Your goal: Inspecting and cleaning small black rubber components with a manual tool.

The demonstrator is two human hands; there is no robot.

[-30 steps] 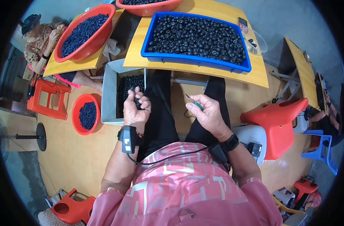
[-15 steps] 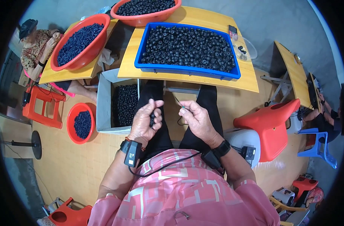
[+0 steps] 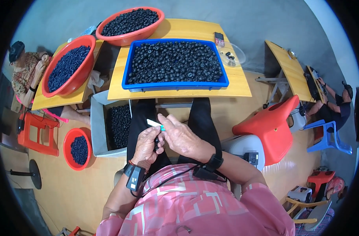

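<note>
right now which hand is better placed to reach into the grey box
Probably the left hand: it is nearer the grey box, which stands on that side, though a black piece shows in its grip. The right hand lies farther across, holding a small green tool.

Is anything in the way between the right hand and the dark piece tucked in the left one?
Partly: the curled fingers of the left hand cover some of the dark piece. A small green-and-white tool juts out beyond it, by the right hand. I see nothing else between them.
</note>
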